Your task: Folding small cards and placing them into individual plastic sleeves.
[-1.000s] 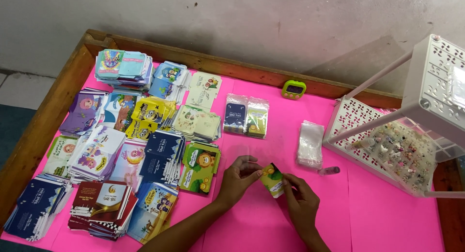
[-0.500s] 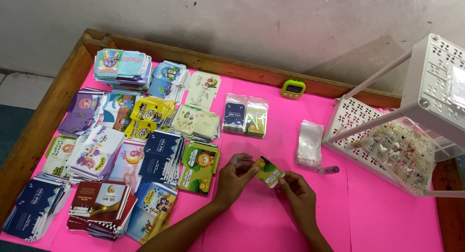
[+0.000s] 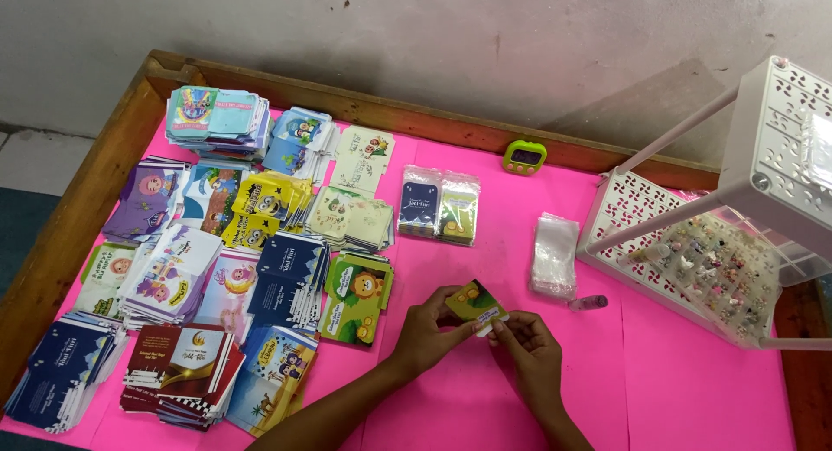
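Observation:
My left hand point(image 3: 425, 337) and my right hand point(image 3: 530, 351) both hold a small green and yellow printed card packet point(image 3: 474, 304) just above the pink table top point(image 3: 676, 390). The left thumb and fingers pinch its left side. The right fingers pinch its lower right corner. To the left of my hands lies a stack of green cards with a lion picture point(image 3: 357, 297).
Many stacks of printed cards point(image 3: 199, 252) cover the left half of the table. Two filled clear packets point(image 3: 439, 205) lie further back, a pile of empty clear bags point(image 3: 555, 254) to the right, a small green timer point(image 3: 525, 157) by the wooden rim, and a white plastic rack point(image 3: 693, 243) at the right.
The card packet has tilted and shifted slightly left and up between my hands. My right fingers have moved in closer onto its corner.

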